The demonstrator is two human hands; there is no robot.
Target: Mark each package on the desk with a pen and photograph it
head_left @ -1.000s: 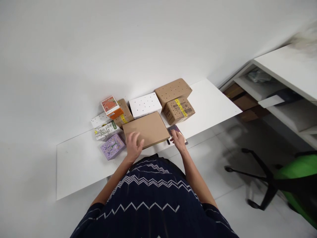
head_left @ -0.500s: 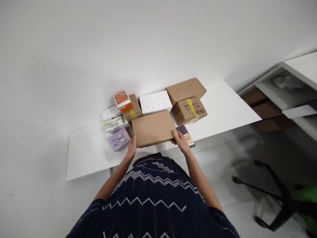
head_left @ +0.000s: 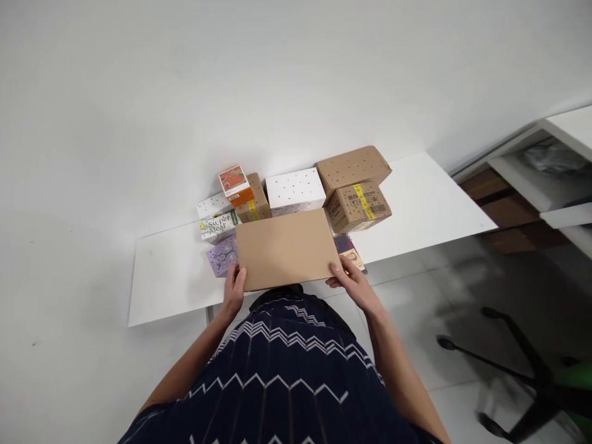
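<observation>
A flat brown cardboard box (head_left: 287, 248) is held level over the front edge of the white table (head_left: 161, 277). My left hand (head_left: 234, 290) grips its near left corner, thumb on top. At the near right corner my right hand (head_left: 350, 280) is closed on it, thumb on top and fingers below. Partly covered by the box are a purple patterned box (head_left: 221, 254) on the left and a dark flat item with a picture (head_left: 352, 254) on the right. Behind it stand a white dotted box (head_left: 295, 190) and a taped carton (head_left: 358, 206).
At the back left, an orange box (head_left: 235, 185) rests on a brown taped carton (head_left: 256, 200), beside a white "Super Meat" box (head_left: 218, 227). A long brown carton (head_left: 352, 166) lies against the wall. Right are a shelf unit (head_left: 522, 166) and a black chair base (head_left: 522, 376).
Both hands have brought the cardboard box nearer to my body, and it looks larger. It now covers part of the purple box. The view has shifted slightly.
</observation>
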